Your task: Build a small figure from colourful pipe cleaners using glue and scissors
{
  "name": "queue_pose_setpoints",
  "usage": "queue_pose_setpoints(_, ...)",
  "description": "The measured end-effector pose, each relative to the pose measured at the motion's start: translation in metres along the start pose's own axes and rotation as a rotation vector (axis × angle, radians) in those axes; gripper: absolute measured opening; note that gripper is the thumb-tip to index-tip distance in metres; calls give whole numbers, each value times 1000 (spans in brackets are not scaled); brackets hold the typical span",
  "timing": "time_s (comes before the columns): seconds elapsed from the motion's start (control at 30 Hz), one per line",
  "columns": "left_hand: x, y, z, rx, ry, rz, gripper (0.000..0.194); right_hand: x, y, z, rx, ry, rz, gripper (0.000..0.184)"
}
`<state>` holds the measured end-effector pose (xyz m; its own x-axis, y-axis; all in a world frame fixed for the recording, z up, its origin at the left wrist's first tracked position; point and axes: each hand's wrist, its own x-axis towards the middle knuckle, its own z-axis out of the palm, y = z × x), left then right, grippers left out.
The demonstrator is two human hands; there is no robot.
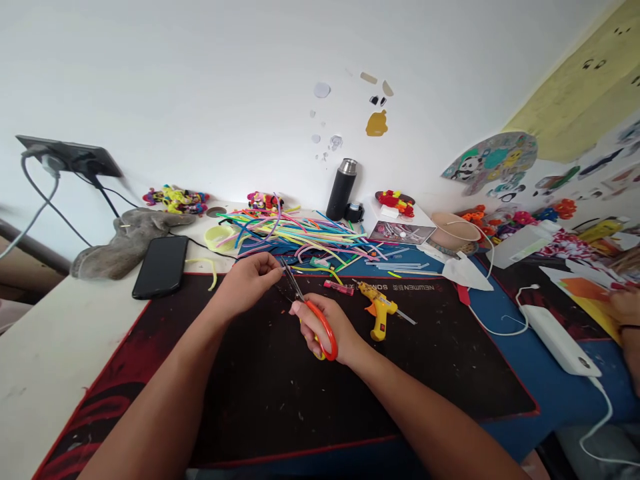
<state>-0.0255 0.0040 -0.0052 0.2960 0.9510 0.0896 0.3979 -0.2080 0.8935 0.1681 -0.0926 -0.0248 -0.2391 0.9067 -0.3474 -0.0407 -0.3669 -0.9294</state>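
Note:
My right hand grips a pair of scissors by the red-orange and yellow handles. Their blades point up and away, and they look slightly parted. Just left of the blade tips, my left hand is closed in a pinch; whatever its fingertips hold is too small to name. Both hands are over a black desk mat with a red edge. Beyond them lies a loose heap of colourful pipe cleaners. A yellow glue gun with a clear glue stick rests to the right of the scissors.
A black phone and a grey cloth item lie at left. Against the wall stands a black flask. At right are a white power bank with cables and another person's hand.

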Motion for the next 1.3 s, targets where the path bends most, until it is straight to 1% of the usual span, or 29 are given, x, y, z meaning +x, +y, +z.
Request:
queue_pose_setpoints(0.2, -3, -2, -11, 254, -88, 39, 25, -5, -2, 8, 35, -67, 76, 29)
queue_pose_setpoints(0.33, -3, -1, -8, 370, -96, 44, 20, -2, -7, 10, 26, -72, 165, 18)
queue_pose_setpoints(0.43, -2, -3, -4, 446, -83, 22, 15, 1, -10, 10, -2, -57, 210, 16)
queue_pose_setpoints(0.57, 0, -7, -1, 477, -58, 16, 11, 3, -12, 9, -21, -48, 230, 20)
queue_pose_setpoints(0.7, 1, -9, 0, 488, -77, 1, 11, 5, -10, 8, -17, -47, 250, 10)
queue_pose_setpoints(0.8, 1, -10, 1, 495, -83, -1, 11, 6, -7, 9, -33, -44, 239, 7)
queue_pose_setpoints(0.9, 3, -13, 1, 456, -63, 8, 10, 6, -7, 11, -68, -38, 220, 7)
queue_pose_setpoints(1.0, 5, -17, -4, 398, -57, 20, 12, 5, -7, 11, -43, -27, 204, 14)
queue_pose_setpoints(1.1, 7, -20, -11, 377, 15, -6, 17, 2, -8, 10, -4, -36, 167, 21)
queue_pose_setpoints(1.2, 8, -22, -14, 393, 107, -6, 18, -5, -10, 9, -57, -102, 139, 24)
queue_pose_setpoints(1.3, 9, -28, -16, 427, 131, 33, 19, -18, -16, 9, -251, -223, 114, 34)
